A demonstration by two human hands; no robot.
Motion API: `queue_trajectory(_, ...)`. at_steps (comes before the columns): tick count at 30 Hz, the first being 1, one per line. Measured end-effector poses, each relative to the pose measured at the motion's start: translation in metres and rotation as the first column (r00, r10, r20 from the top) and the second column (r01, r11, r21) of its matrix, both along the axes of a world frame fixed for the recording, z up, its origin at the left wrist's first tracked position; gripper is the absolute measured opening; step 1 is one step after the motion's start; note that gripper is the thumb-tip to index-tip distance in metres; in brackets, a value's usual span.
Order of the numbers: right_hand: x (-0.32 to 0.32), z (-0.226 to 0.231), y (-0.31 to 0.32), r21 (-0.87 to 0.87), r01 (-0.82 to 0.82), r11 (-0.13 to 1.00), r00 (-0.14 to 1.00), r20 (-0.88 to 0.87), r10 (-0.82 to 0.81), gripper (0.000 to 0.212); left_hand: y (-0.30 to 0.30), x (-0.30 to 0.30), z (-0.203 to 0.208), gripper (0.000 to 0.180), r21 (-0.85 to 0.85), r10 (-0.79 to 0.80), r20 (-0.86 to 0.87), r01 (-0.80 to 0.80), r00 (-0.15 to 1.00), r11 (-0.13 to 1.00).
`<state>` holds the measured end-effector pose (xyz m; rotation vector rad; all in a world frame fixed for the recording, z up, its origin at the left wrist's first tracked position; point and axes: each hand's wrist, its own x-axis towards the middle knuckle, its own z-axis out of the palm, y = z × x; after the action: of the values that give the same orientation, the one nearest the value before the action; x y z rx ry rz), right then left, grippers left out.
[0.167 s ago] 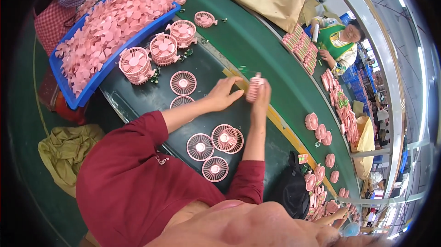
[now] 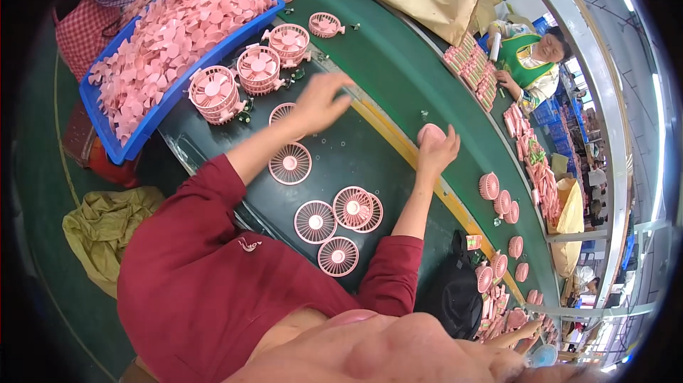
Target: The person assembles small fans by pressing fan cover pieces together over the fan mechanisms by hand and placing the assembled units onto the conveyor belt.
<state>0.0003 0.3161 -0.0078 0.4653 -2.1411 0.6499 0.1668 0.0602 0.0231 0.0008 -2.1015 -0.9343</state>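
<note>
My right hand (image 2: 442, 151) has its fingers round a pink fan head (image 2: 430, 135), over the green conveyor belt just past the yellow edge strip. My left hand (image 2: 321, 102) is empty, its fingers stretched toward the belt, above the dark worktop. Its forearm partly covers a round pink grille (image 2: 282, 114); another pink grille (image 2: 290, 163) lies beside it. Close to my left hand stand pink fan housings with blades in them, the nearest being a fan housing (image 2: 260, 70) with a small green circuit board. Several loose grilles (image 2: 315, 222) lie nearer to me, two of them overlapping.
A blue tray (image 2: 153, 125) heaped with pink fan blades (image 2: 178, 41) stands at the left. Fan heads (image 2: 489, 186) sit along the green belt (image 2: 398, 91). A black bag (image 2: 452, 287) lies at the near right. A person in a green apron (image 2: 530, 63) works across the belt.
My right hand has carried the fan head right and outward over the belt. My left hand has drawn away from it, left and up, toward the fan housings.
</note>
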Motion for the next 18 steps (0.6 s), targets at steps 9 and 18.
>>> queue_trajectory(9, 0.127, 0.047, -0.034, 0.016, -0.803, 0.596, 0.457, 0.660, 0.597, 0.050, -0.081, -0.020, -0.010, 0.028, -0.055, 0.116, 0.091, -0.111, 0.989, 0.992)
queue_trajectory(18, 0.173, 0.017, -0.005, 0.119, -0.820, 0.560, 0.468, 0.702, 0.536, 0.062, -0.134, -0.148, -0.018, 0.042, -0.150, 0.376, 0.288, -0.346, 0.881, 0.926)
